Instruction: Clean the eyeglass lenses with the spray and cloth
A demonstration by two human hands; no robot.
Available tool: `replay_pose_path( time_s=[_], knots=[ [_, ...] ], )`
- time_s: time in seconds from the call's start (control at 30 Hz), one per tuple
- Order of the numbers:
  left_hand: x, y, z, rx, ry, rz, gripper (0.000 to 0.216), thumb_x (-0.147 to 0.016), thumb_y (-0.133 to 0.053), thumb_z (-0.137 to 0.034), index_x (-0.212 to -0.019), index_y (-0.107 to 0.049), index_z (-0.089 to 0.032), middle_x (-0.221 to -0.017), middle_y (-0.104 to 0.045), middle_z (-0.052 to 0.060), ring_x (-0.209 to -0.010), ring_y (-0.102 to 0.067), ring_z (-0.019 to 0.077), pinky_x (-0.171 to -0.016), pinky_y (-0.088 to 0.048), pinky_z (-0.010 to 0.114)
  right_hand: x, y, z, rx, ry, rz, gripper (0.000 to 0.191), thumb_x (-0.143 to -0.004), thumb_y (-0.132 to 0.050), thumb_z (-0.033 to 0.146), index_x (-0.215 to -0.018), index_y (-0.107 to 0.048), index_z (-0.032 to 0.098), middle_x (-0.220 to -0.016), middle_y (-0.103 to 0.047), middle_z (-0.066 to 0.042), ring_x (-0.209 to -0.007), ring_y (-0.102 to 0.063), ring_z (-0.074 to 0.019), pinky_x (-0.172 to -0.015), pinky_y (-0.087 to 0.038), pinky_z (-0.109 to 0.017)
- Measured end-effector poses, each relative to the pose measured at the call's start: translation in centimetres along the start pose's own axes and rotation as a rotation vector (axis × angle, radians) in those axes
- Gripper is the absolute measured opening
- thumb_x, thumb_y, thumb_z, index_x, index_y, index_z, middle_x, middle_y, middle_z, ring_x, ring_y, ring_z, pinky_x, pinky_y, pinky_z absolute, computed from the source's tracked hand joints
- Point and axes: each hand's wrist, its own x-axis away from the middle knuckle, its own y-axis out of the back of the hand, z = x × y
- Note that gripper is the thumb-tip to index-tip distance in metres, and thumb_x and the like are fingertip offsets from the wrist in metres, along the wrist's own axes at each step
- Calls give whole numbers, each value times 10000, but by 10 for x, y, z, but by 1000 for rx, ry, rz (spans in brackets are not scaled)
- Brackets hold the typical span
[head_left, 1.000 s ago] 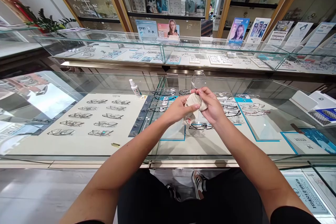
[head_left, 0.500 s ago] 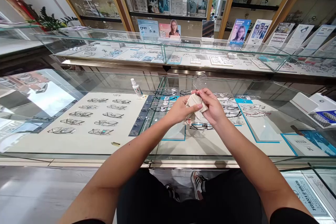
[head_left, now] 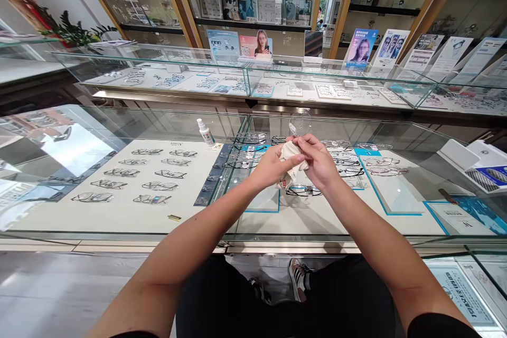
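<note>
My left hand (head_left: 273,165) is closed on a crumpled beige cleaning cloth (head_left: 292,154), its thumb pressed across the front. From the other side my right hand (head_left: 320,162) grips the same cloth, fingers bent over its top edge. Just above the fingertips a round, clear eyeglass lens (head_left: 300,122) with faint markings sticks up. The cloth and fingers hide whatever joins it below. Both hands are above the glass display counter, where a dark-framed pair of glasses (head_left: 303,190) shows right beneath the cloth.
A white spray bottle (head_left: 205,132) stands on the counter left of my hands. Rows of eyeglasses (head_left: 159,186) lie under the glass. At the right are an open white box (head_left: 475,163) and a booklet (head_left: 459,216). Another glass showcase (head_left: 174,80) runs behind.
The cloth has shifted and folded differently between my fingers, and the clear lens has tilted slightly left. Both hands stay in nearly the same place, still closed on the cloth.
</note>
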Motion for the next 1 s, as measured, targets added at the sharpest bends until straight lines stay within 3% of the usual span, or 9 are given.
replay_pose_path(
  time_s=[0.27, 0.5, 0.63, 1.0],
  knots=[
    [1, -2, 1, 68, 13, -45, 621, -729, -900, -716, -703, -612, -167, -648, -504, -33, -612, -426, 95, -574, -350, 241, 2, -2, 0, 88, 47, 46, 254, -736, -961, 486, -769, -825, 274, -996, -835, -23, -921, -727, -191, -876, -583, -304],
    [-2, -2, 0, 217, 18, -115, 614, -622, -996, -662, -720, -688, -141, -788, -566, 4, -686, -446, 93, -605, -344, 230, 1, -2, -3, 122, 83, 43, 211, -739, -940, 466, -742, -824, 290, -917, -800, -19, -977, -720, -206, -962, -567, -332],
    [-4, -2, 3, 284, 25, -96, 609, -613, -1012, -650, -765, -730, -132, -863, -602, 19, -735, -501, 100, -638, -391, 221, 0, -2, -1, 151, 95, 32, 240, -713, -954, 498, -723, -822, 297, -891, -766, -13, -973, -712, -205, -965, -568, -338],
    [-4, 2, 10, 265, 16, -14, 613, -815, -853, -740, -828, -677, -154, -722, -553, -20, -649, -438, 93, -602, -349, 234, -1, 0, 7, 122, 53, 0, 298, -703, -968, 496, -740, -780, 267, -971, -830, -29, -942, -729, -204, -852, -596, -317]
  ],
)
